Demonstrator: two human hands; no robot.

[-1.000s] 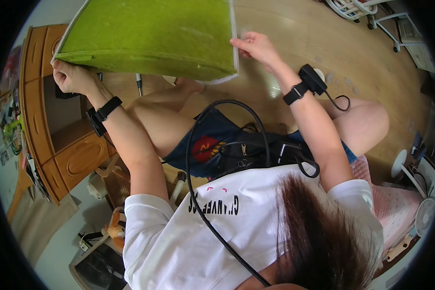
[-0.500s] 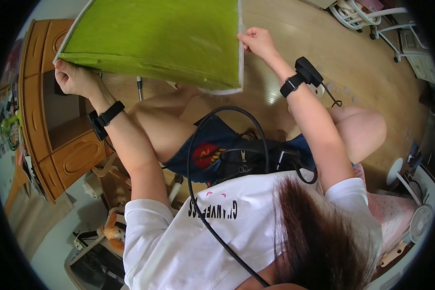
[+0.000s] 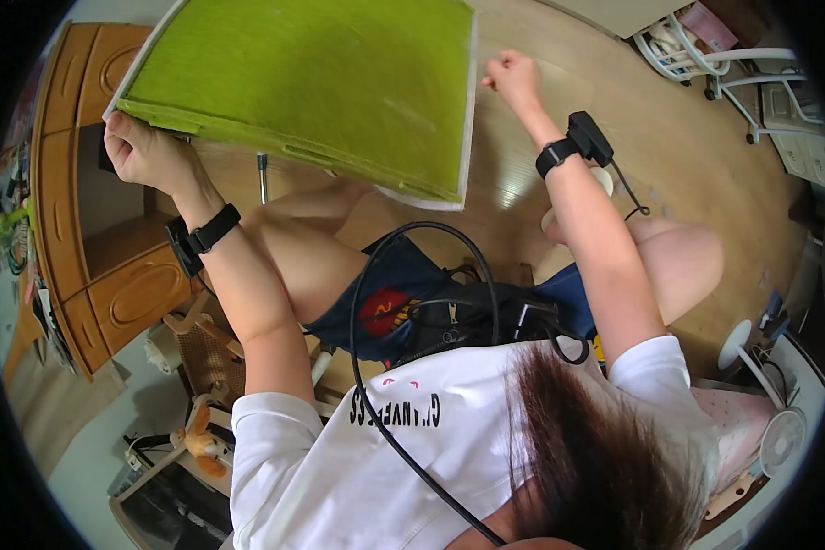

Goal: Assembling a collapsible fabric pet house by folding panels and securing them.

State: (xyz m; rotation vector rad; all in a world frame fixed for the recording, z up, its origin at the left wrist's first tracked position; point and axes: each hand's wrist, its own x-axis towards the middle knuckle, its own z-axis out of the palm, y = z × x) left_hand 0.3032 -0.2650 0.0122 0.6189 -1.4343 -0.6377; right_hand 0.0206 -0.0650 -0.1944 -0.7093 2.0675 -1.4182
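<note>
A large lime-green fabric panel (image 3: 302, 87) with white edging hangs in front of me, over my legs. It has a seam or folded flap along its lower edge, and its top runs out of view. My left hand (image 3: 142, 151) pinches its lower left corner between thumb and curled fingers. To the right of the panel's right edge, my right hand (image 3: 513, 78) is apart from it. Those fingers are curled closed, and nothing shows in them.
A wooden cabinet (image 3: 60, 202) with an open compartment stands at the left. At the upper right is a white wheeled rack (image 3: 752, 69). A white fan (image 3: 783, 440) stands at the lower right. A black cable (image 3: 403, 449) loops over my shirt and lap. Behind the panel is wooden floor (image 3: 596, 73).
My right hand has let go of the panel's right edge and moved slightly right. The panel's right side has dropped and swung a little to the right. My left hand keeps its corner.
</note>
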